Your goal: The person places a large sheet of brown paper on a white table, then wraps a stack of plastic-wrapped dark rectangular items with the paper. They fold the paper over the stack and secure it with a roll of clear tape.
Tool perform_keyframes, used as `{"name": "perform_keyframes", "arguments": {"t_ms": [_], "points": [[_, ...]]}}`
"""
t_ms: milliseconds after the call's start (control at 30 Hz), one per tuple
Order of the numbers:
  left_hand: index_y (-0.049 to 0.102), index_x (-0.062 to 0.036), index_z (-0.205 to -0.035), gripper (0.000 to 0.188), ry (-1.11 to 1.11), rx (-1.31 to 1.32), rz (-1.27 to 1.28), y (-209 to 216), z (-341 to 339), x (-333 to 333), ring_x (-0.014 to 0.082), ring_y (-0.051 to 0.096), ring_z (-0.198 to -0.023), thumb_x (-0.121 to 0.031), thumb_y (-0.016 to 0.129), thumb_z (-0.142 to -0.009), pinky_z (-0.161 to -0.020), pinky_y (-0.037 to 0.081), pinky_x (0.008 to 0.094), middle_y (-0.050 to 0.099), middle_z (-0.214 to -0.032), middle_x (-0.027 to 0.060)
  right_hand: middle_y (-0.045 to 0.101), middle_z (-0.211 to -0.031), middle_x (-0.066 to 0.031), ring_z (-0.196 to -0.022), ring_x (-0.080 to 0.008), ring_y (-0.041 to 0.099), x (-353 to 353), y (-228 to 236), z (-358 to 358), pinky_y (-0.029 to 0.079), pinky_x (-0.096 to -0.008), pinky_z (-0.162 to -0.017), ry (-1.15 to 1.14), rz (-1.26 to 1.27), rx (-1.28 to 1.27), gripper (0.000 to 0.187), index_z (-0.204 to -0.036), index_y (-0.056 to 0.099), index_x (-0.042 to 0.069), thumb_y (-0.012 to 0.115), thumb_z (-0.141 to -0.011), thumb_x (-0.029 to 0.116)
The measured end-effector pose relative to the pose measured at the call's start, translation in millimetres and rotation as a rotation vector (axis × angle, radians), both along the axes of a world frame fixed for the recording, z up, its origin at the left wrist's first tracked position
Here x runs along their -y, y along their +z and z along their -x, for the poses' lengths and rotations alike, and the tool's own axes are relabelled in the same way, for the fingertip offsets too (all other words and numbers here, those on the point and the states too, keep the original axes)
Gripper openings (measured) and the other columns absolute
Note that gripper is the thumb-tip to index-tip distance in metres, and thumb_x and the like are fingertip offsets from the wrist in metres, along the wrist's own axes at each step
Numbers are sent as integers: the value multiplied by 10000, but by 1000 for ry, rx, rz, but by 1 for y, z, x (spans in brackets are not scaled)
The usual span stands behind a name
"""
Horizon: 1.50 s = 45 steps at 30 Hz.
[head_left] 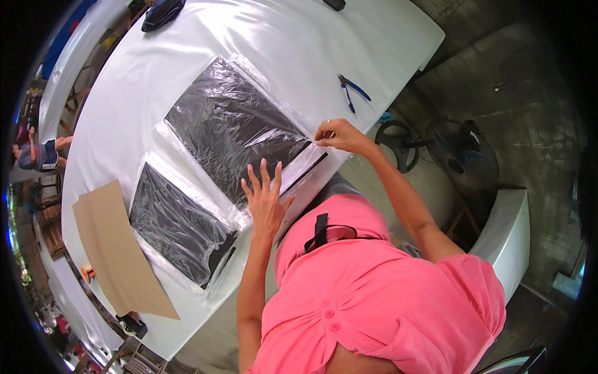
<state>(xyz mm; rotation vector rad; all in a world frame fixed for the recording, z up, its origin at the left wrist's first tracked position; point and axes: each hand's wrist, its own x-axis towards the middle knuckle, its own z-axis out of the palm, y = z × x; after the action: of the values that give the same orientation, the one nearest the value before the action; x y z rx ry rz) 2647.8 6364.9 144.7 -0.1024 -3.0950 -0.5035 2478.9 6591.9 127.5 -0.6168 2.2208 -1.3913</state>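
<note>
A flat black panel (240,128) in crinkled clear plastic wrap (293,128) — lying tilted on the white table (124,93).

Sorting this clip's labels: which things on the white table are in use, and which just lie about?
In use:
- left hand flat on the nearer plastic-wrapped black sheet
- right hand pinching its plastic edge

Lying about:
- second wrapped black sheet
- brown cardboard
- blue-handled pliers
- dark bag
- white table

Left hand (266,194) flat on plastic-wrapped black sheet (233,124); right hand (336,134) pinches its wrap edge.
</note>
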Motion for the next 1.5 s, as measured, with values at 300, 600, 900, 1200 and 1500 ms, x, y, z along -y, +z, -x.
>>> {"name": "perform_keyframes", "arguments": {"t_ms": [300, 600, 900, 1200, 1500], "points": [[452, -201, -1356, 617, -122, -102, 182, -49, 10, 2, 304, 301, -1349, -433, 622, -810, -1040, 262, 581, 370, -1447, 18, 621, -931, -150, -787, -230, 629, -12, -37, -45, 492, -337, -714, -409, 36, -10, 239, -934, 632, -43, 697, -740, 81], [440, -197, -1371, 592, -95, -71, 44, -51, 8, 6, 305, 277, -1365, -394, 614, -840, -1076, 186, 572, 391, -1438, 23, 557, -790, -129, -714, -248, 577, -34, -54, -61, 467, -345, -680, -476, -37, -122, 165, -795, 615, -23, 708, -716, 87], [447, -187, -1367, 500, -186, -107, -4, -59, 2, 8, 308, 270, -1368, -251, 579, -888, -1084, 162, 561, 396, -1436, 17, 609, -799, -134, -715, -247, 598, -11, -41, -58, 466, -349, -661, -442, 112, 24, 213, -829, 618, -27, 717, -710, 119], [331, -96, -1425, 617, 432, -411, -395, -31, 24, 83, 338, 199, -1391, -275, 589, -894, -1110, 167, 417, 295, -1468, 200, 666, -914, -158, -815, -259, 643, -16, -33, -13, 500, -349, -751, -555, 2, -94, 306, -945, 647, -19, 652, -842, 269], [153, 67, -1428, 809, 803, -44, -664, -108, 35, 111, 395, 106, -1392, -459, 493, -916, -1133, 90, 398, 106, -1493, 284, 475, -688, -65, -678, -167, 428, 109, -56, 58, 368, -361, -607, -334, -191, 85, 684, -737, 537, 14, 468, -836, 687]]}}
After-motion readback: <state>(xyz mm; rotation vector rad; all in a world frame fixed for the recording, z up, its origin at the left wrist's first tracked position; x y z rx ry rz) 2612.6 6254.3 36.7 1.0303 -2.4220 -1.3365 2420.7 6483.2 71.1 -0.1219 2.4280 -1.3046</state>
